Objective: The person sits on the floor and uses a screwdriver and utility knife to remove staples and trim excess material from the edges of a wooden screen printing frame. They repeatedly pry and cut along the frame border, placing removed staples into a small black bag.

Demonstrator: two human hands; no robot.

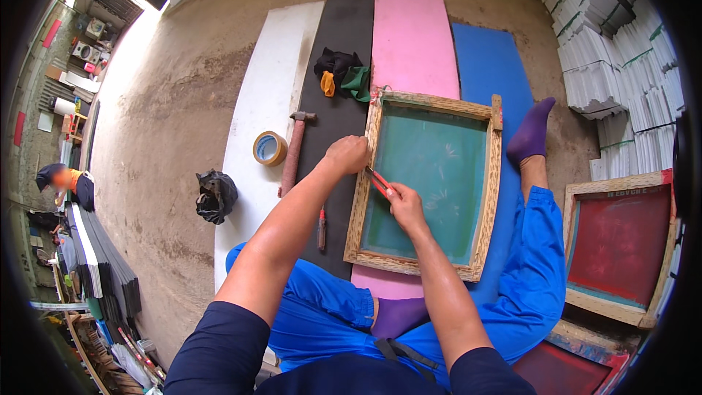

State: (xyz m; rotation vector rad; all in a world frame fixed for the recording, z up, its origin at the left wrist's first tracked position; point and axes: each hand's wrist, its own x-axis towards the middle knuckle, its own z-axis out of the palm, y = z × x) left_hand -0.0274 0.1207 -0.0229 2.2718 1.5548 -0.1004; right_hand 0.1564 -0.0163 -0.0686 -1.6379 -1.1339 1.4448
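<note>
A wooden screen-printing frame [492, 197] with green mesh lies tilted across the colored sheets in front of me. My left hand [346, 155] is closed at its left rail, fingertips against the wood; what lies under them is partly hidden. My right hand [406, 208] grips red-handled pliers [379, 183], whose dark tip meets the inner side of the same rail, close to my left fingers. Left of the frame lie a hammer [294, 150] with a wrapped handle and a red-handled screwdriver-like tool [322, 230].
A tape roll [270, 148] and black plastic bag [216, 196] sit left. Dark, orange and green cloths [340, 73] lie beyond. Another red-mesh frame [621, 241] stands right, below bundled white stacks [592, 77]. My legs flank the frame. Another person [69, 183] is far left.
</note>
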